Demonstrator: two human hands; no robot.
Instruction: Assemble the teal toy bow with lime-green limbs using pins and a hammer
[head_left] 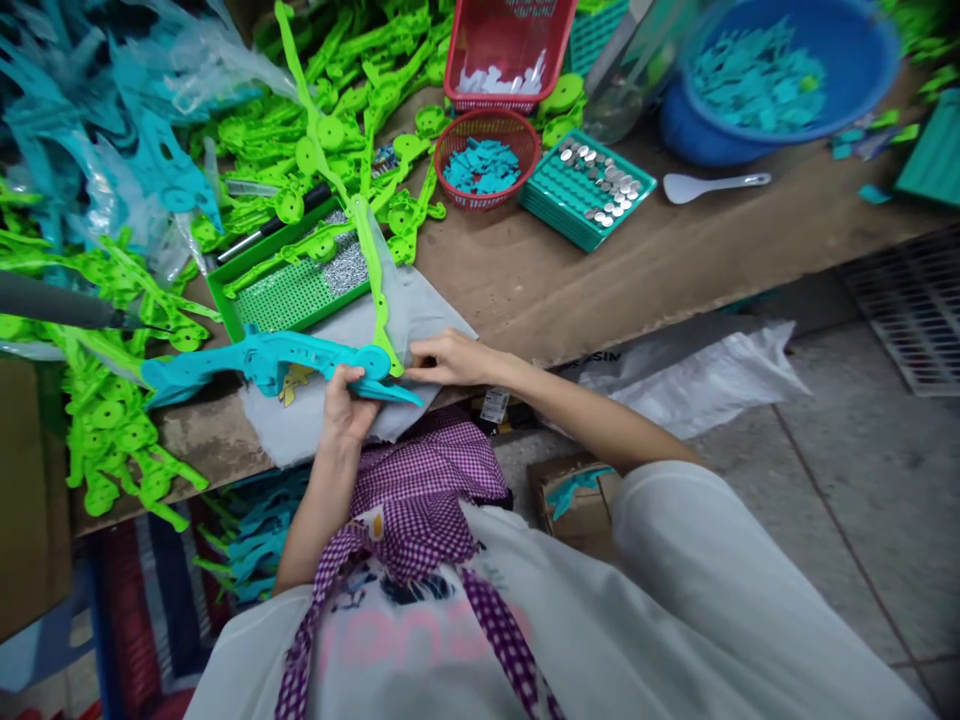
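The left hand (345, 408) is holding a long blue piece (300, 358) near its round end, with the thumb on top. The blue piece is over the front edge of the bench (517, 280), toward the left side, above a white sheet (274, 430). The right hand (454, 358) has its fingers bent in, right by the low end of a long green piece (370, 255); I cannot tell if it is pinching anything. That green end is next to the blue round part. Behind the blue piece is a green tray (223, 305) with little silver bits (346, 268) in it. Farther back from the bench's front edge, a small red basket (487, 200) holds small blue bits (481, 165). Lots of green parts (112, 430) hang over the bench's front left corner.
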